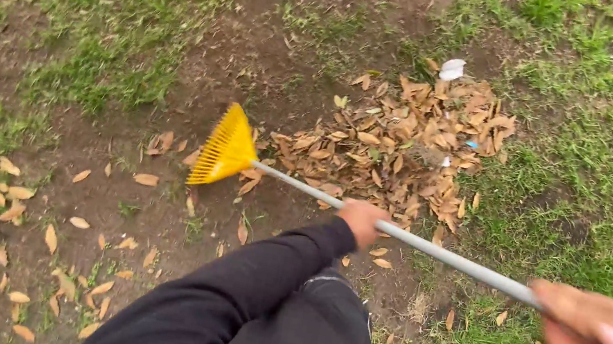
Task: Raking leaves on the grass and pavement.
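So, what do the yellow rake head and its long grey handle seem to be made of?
The rake head looks like moulded plastic: uniform bright yellow, with thin fan-shaped tines in one piece. The handle, held by the left hand and the right hand, seems to be a metal tube, perhaps aluminium: pale grey, smooth, slim and straight with a dull sheen. Painted or coated metal cannot be ruled out.

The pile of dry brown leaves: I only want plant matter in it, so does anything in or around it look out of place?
Yes. A crumpled white scrap lies at the far edge of the pile of dry brown leaves, and a small blue fragment sits among them; both look like litter.
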